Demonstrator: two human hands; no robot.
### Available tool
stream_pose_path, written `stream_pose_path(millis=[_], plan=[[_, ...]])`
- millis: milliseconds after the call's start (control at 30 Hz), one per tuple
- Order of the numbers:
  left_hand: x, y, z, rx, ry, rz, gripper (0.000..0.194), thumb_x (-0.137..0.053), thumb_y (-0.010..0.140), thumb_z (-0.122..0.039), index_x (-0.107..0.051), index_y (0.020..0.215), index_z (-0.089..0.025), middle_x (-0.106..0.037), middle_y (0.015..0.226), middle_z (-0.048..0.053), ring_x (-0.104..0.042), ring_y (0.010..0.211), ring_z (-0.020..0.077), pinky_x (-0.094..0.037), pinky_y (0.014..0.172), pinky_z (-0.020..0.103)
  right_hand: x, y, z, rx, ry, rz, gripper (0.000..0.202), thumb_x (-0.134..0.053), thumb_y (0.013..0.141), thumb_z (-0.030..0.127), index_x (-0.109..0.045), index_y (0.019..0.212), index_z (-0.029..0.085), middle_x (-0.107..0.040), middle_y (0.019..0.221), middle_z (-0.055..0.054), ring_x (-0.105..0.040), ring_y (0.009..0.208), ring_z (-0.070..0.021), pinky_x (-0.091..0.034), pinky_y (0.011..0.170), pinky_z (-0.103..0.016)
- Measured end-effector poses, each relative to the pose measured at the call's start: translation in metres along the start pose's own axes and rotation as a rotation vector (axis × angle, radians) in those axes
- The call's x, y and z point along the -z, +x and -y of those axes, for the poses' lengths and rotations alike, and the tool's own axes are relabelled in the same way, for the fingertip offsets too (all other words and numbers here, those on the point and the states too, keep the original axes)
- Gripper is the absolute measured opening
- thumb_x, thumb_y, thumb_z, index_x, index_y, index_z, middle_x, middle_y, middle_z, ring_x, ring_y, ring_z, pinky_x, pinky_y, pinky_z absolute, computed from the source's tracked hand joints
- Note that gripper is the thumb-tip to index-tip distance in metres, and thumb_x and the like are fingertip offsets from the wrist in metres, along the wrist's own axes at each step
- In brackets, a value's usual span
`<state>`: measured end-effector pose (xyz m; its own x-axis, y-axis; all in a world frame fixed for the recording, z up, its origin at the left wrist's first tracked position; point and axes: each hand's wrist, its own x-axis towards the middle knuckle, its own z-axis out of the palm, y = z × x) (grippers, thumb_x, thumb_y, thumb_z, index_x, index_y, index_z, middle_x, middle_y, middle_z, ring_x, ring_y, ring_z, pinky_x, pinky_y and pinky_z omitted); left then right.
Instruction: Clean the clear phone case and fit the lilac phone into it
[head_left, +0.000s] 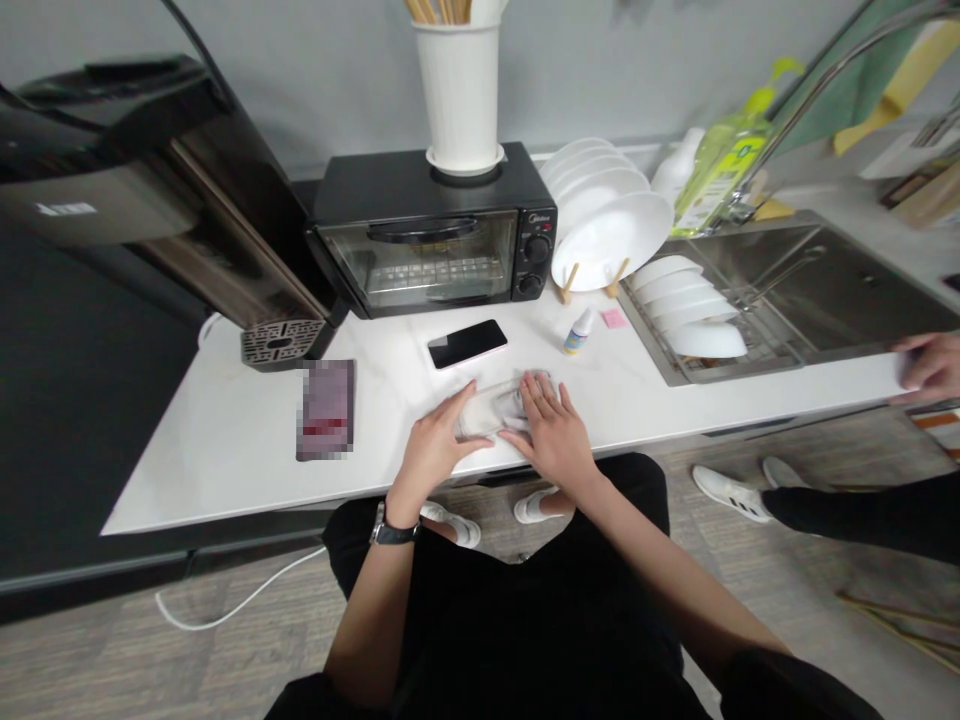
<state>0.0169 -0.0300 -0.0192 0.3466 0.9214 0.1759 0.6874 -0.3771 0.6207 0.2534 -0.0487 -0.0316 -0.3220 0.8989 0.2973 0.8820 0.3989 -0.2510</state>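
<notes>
A clear, see-through phone case lies on the white counter in front of me, with a greyish patch near its right end. My left hand grips its left end, thumb on the near edge and fingers along the far edge. Over the right end lies my right hand, fingers across the top and thumb at the near side. What may be under those fingers is hidden. Just beyond the case sits a dark-screened phone. A small white bottle with a coloured label stands beyond my right hand.
A pink paper square lies by the bottle. A blurred purple packet is on the left, before a drink machine. Behind stand a toaster oven and plates. Right are bowls, a sink and another person's hand.
</notes>
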Motion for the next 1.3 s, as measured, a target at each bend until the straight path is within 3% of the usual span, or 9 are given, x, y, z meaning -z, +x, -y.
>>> stream_pose_path(millis=[200, 367, 500, 633, 767, 933, 1067, 1200, 1300], plan=[[0.004, 0.000, -0.001, 0.020, 0.008, 0.060, 0.094, -0.074, 0.084, -0.008, -0.040, 0.168, -0.031, -0.057, 0.165, 0.007, -0.062, 0.146, 0.0281, -0.053, 0.124, 0.043, -0.021, 0.009, 0.064, 0.173, 0.155, 0.020, 0.092, -0.051, 0.105, 0.070, -0.041, 0.165, 0.001, -0.044, 0.169, -0.026, -0.038, 0.162, -0.0363, -0.033, 0.134, -0.057], [0.003, -0.001, -0.002, 0.034, -0.005, 0.048, 0.094, -0.084, 0.086, -0.021, -0.040, 0.167, -0.034, -0.058, 0.164, 0.006, -0.061, 0.148, 0.0277, -0.050, 0.127, 0.046, 0.002, -0.023, 0.022, 0.157, 0.083, 0.026, 0.087, -0.047, 0.106, 0.071, -0.038, 0.169, 0.011, -0.045, 0.170, -0.020, -0.042, 0.161, -0.0357, -0.033, 0.133, -0.061], [0.001, 0.000, -0.001, 0.026, 0.002, 0.017, 0.096, -0.091, 0.084, -0.036, -0.041, 0.166, -0.034, -0.059, 0.163, 0.005, -0.061, 0.147, 0.0283, -0.050, 0.127, 0.046, 0.006, -0.011, -0.008, -0.007, 0.005, -0.018, 0.085, -0.049, 0.108, 0.062, -0.036, 0.169, 0.004, -0.039, 0.172, -0.025, -0.038, 0.161, -0.0424, -0.033, 0.130, -0.067], [0.003, -0.001, 0.000, 0.017, -0.018, 0.034, 0.089, -0.082, 0.091, -0.033, -0.038, 0.168, -0.033, -0.055, 0.166, 0.006, -0.059, 0.149, 0.0279, -0.050, 0.127, 0.045, -0.017, 0.020, 0.028, 0.034, 0.086, -0.015, 0.086, -0.050, 0.108, 0.061, -0.039, 0.165, -0.003, -0.040, 0.170, -0.030, -0.037, 0.162, -0.0412, -0.033, 0.133, -0.061], [0.006, -0.002, -0.001, 0.011, -0.046, 0.058, 0.088, -0.076, 0.092, -0.022, -0.035, 0.170, -0.031, -0.053, 0.168, 0.007, -0.059, 0.149, 0.0283, -0.052, 0.124, 0.043, -0.023, 0.013, 0.063, 0.149, 0.160, -0.001, 0.090, -0.049, 0.107, 0.066, -0.037, 0.167, 0.001, -0.042, 0.171, -0.026, -0.036, 0.164, -0.0360, -0.033, 0.134, -0.057], [0.005, -0.001, -0.003, 0.035, -0.031, 0.049, 0.096, -0.086, 0.087, -0.026, -0.037, 0.169, -0.034, -0.057, 0.165, 0.006, -0.060, 0.149, 0.0279, -0.051, 0.126, 0.044, 0.004, -0.022, 0.019, 0.163, 0.069, 0.035, 0.084, -0.043, 0.108, 0.069, -0.041, 0.167, 0.009, -0.044, 0.171, -0.020, -0.042, 0.161, -0.0352, -0.034, 0.133, -0.060], [0.002, 0.000, -0.003, 0.032, -0.023, 0.030, 0.098, -0.091, 0.084, -0.035, -0.039, 0.167, -0.034, -0.058, 0.164, 0.006, -0.060, 0.148, 0.0290, -0.049, 0.128, 0.046, 0.007, -0.007, -0.007, -0.010, -0.016, -0.005, 0.083, -0.046, 0.109, 0.063, -0.043, 0.164, 0.002, -0.040, 0.171, -0.025, -0.040, 0.160, -0.0426, -0.034, 0.131, -0.065], [0.003, 0.000, -0.001, 0.020, -0.028, 0.042, 0.090, -0.082, 0.092, -0.028, -0.036, 0.169, -0.031, -0.055, 0.167, 0.008, -0.060, 0.148, 0.0295, -0.051, 0.126, 0.046, -0.017, 0.019, 0.034, 0.060, 0.074, -0.008, 0.088, -0.049, 0.108, 0.062, -0.041, 0.162, -0.007, -0.039, 0.170, -0.030, -0.037, 0.162, -0.0414, -0.034, 0.133, -0.059], [0.005, -0.001, 0.001, 0.028, -0.034, 0.076, 0.091, -0.078, 0.092, -0.021, -0.034, 0.171, -0.030, -0.055, 0.166, 0.010, -0.064, 0.144, 0.0296, -0.054, 0.123, 0.045, -0.023, 0.013, 0.062, 0.168, 0.150, 0.004, 0.088, -0.048, 0.108, 0.063, -0.040, 0.164, -0.004, -0.041, 0.170, -0.028, -0.038, 0.163, -0.0376, -0.034, 0.134, -0.055]])
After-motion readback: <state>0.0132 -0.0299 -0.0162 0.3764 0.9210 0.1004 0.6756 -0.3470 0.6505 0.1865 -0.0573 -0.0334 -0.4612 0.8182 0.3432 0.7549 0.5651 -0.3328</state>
